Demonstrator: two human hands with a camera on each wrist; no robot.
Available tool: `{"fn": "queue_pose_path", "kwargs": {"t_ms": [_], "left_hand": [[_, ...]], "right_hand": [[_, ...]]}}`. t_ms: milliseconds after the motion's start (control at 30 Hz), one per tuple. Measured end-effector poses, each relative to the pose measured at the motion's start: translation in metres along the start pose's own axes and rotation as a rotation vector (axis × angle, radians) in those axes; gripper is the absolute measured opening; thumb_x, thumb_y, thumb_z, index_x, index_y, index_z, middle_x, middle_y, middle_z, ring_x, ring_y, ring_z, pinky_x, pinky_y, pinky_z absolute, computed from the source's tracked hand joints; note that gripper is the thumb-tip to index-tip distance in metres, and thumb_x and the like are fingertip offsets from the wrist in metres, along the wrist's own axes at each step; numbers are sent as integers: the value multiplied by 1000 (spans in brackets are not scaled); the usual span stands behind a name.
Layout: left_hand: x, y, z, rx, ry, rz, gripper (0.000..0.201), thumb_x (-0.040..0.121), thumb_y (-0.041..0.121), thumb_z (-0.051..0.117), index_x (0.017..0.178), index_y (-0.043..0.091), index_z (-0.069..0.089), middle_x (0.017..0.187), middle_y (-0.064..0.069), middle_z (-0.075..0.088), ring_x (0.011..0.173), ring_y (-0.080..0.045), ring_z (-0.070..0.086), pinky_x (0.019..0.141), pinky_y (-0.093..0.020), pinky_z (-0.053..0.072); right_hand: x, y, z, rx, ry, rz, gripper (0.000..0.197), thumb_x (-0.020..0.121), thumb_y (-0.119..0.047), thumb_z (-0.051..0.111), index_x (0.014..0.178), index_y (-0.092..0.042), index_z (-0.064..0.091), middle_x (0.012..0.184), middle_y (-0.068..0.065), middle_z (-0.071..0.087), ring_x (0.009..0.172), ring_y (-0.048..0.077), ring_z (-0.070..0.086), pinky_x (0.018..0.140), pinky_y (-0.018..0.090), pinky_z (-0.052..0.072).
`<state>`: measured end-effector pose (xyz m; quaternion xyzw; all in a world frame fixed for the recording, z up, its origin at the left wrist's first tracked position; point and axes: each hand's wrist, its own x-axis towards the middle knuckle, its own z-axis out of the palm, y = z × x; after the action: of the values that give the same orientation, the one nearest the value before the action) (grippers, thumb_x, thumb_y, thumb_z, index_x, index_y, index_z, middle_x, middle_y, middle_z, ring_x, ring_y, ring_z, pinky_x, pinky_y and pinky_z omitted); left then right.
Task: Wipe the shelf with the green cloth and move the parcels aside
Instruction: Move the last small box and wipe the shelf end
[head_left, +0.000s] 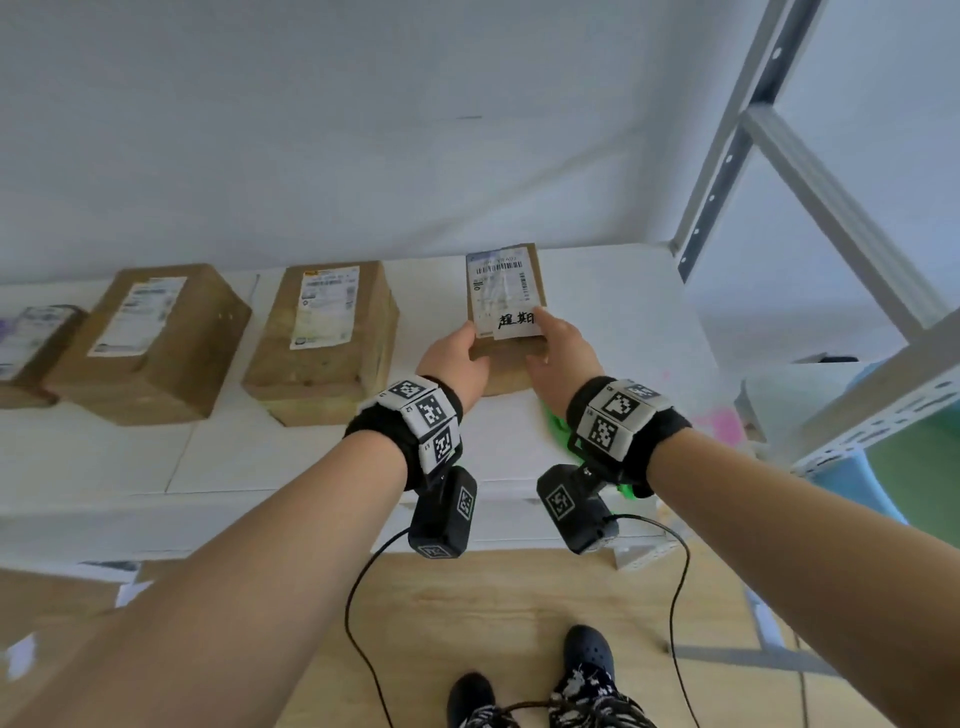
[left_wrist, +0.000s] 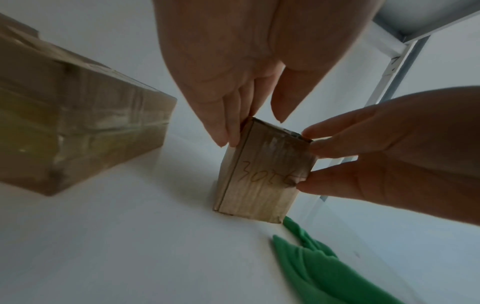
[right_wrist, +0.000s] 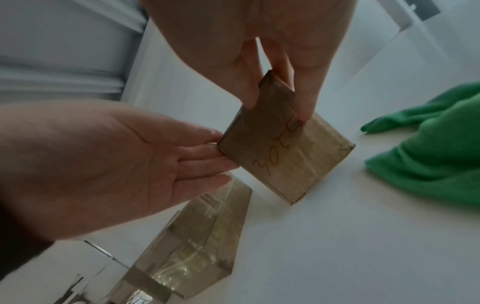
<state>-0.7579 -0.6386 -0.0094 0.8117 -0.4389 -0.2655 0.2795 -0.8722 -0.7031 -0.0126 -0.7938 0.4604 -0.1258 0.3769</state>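
A small brown parcel (head_left: 506, 306) with a white label stands on the white shelf (head_left: 613, 312), right of the other parcels. My left hand (head_left: 470, 345) presses straight fingers (left_wrist: 228, 131) against its left side, with the thumb over its top edge. My right hand (head_left: 543, 338) pinches its right corner: in the right wrist view the thumb lies on the near face (right_wrist: 285, 156) and the fingers (right_wrist: 249, 96) lie behind. The green cloth (head_left: 558, 423) lies crumpled on the shelf under my right wrist, just right of the parcel (left_wrist: 265, 174), and neither hand touches it.
Two larger taped parcels (head_left: 322, 338) (head_left: 150, 343) and a smaller one (head_left: 31, 343) stand in a row to the left. The nearest (left_wrist: 78, 127) is about a hand's width away. A grey metal upright (head_left: 727, 171) bounds the shelf on the right.
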Motion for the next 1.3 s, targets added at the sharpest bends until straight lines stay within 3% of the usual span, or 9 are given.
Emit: {"fn": "queue_pose_path", "kwargs": {"t_ms": [333, 467, 600, 800, 900, 1033, 1100, 1200, 1300], "left_hand": [[-16, -24, -2, 201, -46, 20, 47, 93, 11, 48, 139, 7, 39, 136, -15, 50, 122, -31, 51, 105, -40, 43], [-36, -9, 2, 429, 111, 257, 50, 96, 17, 46, 144, 5, 34, 152, -14, 30, 142, -27, 28, 117, -33, 22], [-45, 9, 21, 407, 34, 488, 35, 96, 9, 41, 128, 11, 56, 134, -7, 51, 126, -22, 47, 105, -29, 36], [-36, 16, 66, 563, -322, 278, 39, 99, 13, 36, 136, 10, 47, 142, -10, 45, 128, -26, 48, 102, -37, 40], [-28, 11, 83, 633, -422, 191, 37, 98, 16, 39, 131, 4, 48, 140, -14, 46, 126, -30, 49, 102, -39, 43], [-20, 1, 97, 688, -482, 151, 48, 100, 18, 35, 146, 5, 29, 156, -11, 23, 144, -25, 26, 116, -34, 26], [-15, 0, 100, 717, -499, 139, 53, 102, 17, 32, 151, 7, 15, 162, -7, 5, 150, -20, 9, 120, -32, 16], [-10, 1, 105, 727, -492, 136, 56, 101, 14, 32, 152, 7, 11, 162, -5, 0, 150, -18, 5, 122, -32, 15], [-5, 7, 112, 702, -449, 161, 52, 99, 14, 36, 149, 4, 22, 161, -10, 7, 149, -22, 12, 119, -33, 19]], "right_hand": [[-26, -5, 21, -122, -29, -5, 67, 91, -7, 45, 151, -17, 16, 151, 7, 32, 132, 27, 43, 107, 35, 40], [-46, 29, 20, -288, 36, 107, 61, 93, -13, 43, 149, -19, 20, 156, 9, 19, 145, 31, 18, 119, 41, 20], [-61, 82, 26, -593, -112, 138, 55, 96, -24, 41, 146, -38, 24, 161, 2, 0, 148, 35, -6, 121, 49, 0], [-45, 111, 5, -646, -174, 49, 63, 93, -9, 42, 145, -42, 28, 160, -8, 6, 148, 25, 8, 122, 38, 17], [-18, 132, -21, -644, -146, 135, 66, 91, -6, 43, 145, -41, 28, 160, -4, 7, 147, 29, 10, 121, 40, 19], [25, 173, -59, -571, -21, 320, 66, 78, -49, 32, 142, -35, 35, 152, 9, 28, 134, 38, 34, 112, 40, 33], [37, 184, -68, -624, 22, 344, 64, 81, -55, 34, 141, -31, 37, 142, 14, 41, 126, 37, 45, 106, 39, 39], [35, 162, -61, -506, 70, 422, 51, 92, -34, 42, 142, -28, 37, 144, 16, 38, 130, 36, 40, 109, 42, 35], [5, 137, -42, -541, 10, 320, 49, 93, -13, 39, 140, -27, 41, 150, 10, 27, 133, 37, 33, 110, 41, 30]]}}
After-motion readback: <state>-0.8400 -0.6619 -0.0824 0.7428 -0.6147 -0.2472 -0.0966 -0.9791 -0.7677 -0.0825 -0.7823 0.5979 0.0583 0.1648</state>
